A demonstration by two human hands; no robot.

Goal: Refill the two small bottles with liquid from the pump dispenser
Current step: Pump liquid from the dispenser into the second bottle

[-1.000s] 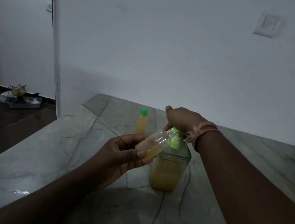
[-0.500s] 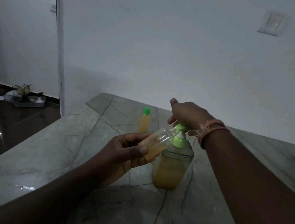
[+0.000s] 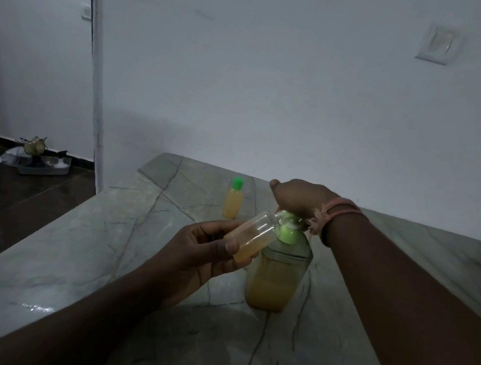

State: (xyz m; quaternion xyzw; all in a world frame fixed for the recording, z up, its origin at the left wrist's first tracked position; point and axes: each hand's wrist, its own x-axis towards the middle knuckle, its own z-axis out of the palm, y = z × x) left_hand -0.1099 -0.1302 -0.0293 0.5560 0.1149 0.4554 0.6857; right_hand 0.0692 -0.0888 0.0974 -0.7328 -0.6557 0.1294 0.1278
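Filling the second bottle. My left hand grips the small clear uncapped plastic bottle, tilted, mouth at the spout of the green-topped pump dispenser of amber liquid standing on the grey marble worktop. My right hand presses the pump head, fingers curled over it. The green-capped small bottle stands behind, apparently filled. Next, probably: more pumps, mouth held steady.

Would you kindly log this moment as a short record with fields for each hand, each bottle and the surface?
left hand: holds uncapped small bottle, tilted, mouth at the pump spout
right hand: rests on pump dispenser head
uncapped small bottle: partly filled with yellowish liquid
capped small bottle: green cap, upright, standing behind, nearly full
pump dispenser: upright, roughly half full
surface: marble countertop
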